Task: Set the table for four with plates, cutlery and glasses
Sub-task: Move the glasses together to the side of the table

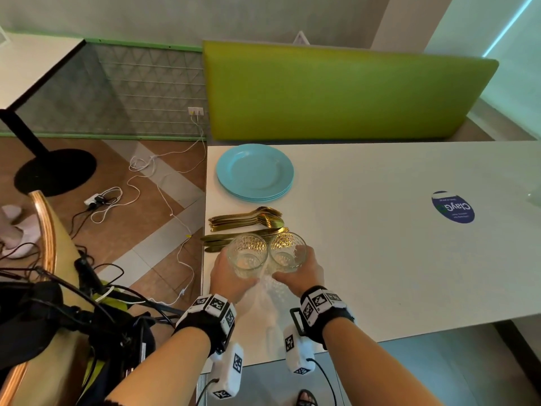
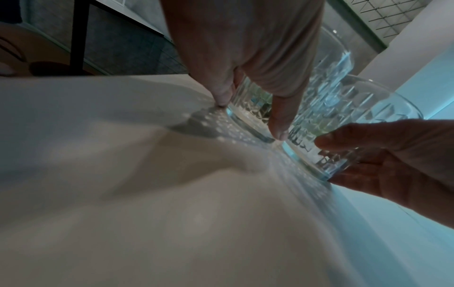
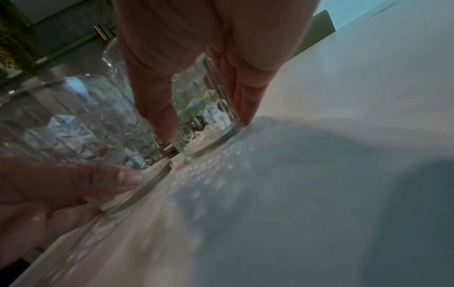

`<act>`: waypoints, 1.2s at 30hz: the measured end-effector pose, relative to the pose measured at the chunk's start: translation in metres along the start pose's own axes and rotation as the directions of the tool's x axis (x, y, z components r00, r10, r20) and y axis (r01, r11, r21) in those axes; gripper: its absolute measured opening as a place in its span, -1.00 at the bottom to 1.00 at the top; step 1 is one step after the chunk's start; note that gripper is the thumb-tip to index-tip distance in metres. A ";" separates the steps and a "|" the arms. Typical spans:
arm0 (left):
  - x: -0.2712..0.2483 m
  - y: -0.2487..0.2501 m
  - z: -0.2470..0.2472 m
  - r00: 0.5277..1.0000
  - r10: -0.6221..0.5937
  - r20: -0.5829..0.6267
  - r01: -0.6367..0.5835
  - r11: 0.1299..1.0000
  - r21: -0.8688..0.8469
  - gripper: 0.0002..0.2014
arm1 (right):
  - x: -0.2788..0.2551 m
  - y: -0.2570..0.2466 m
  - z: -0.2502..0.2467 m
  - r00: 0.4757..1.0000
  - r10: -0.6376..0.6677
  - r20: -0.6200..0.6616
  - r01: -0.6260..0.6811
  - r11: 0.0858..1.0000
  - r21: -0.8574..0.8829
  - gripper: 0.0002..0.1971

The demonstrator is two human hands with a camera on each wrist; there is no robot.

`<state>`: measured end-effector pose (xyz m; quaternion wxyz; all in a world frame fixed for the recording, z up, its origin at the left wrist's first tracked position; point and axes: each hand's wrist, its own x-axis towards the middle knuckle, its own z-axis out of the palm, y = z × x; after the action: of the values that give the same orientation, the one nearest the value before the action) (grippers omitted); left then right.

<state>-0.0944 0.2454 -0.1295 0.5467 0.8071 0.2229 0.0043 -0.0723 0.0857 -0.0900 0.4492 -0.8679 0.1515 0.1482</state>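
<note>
Up close, the left hand (image 1: 231, 273) is wrapping its fingers and thumb round the left glass (image 1: 248, 254), and the right hand (image 1: 304, 271) is gripping the right glass (image 1: 288, 252) the same way. Both glasses are standing upright, side by side and nearly touching, on the white surface (image 1: 380, 259).

From the head view, the gold cutlery (image 1: 246, 222) is lying just beyond the knuckles, with the knives partly hidden behind the glasses. The stack of blue plates (image 1: 254, 172) is sitting farther out past the cutlery, toward the green bench back (image 1: 336, 92). A round blue sticker (image 1: 453, 207) is showing well off to the right of the right hand. Cables (image 1: 152, 183) are trailing over the floor to the left of the left hand.

The left wrist view is showing what the head camera cannot: the left glass's thick base (image 2: 248, 128) is meeting the surface, with a fingertip pressing low on its wall. The right hand's thumb (image 2: 343, 139) is lying across the patterned right glass beside it.

The right wrist view is showing the right glass's base (image 3: 211, 143) down on the surface too, and a sliver of gold cutlery (image 3: 169, 149) peeking between the two glasses
</note>
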 end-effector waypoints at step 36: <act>-0.030 0.268 0.183 0.802 0.498 0.331 -0.544 0.837 0.060 -0.54 | 0.050 0.085 -0.323 0.874 0.270 -0.404 -0.254 0.963 0.093 -0.25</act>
<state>0.0194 -0.0075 0.0409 0.4887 0.8672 -0.0946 0.0146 -0.0210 -0.2337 0.0065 0.3987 -0.8425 0.3620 0.0179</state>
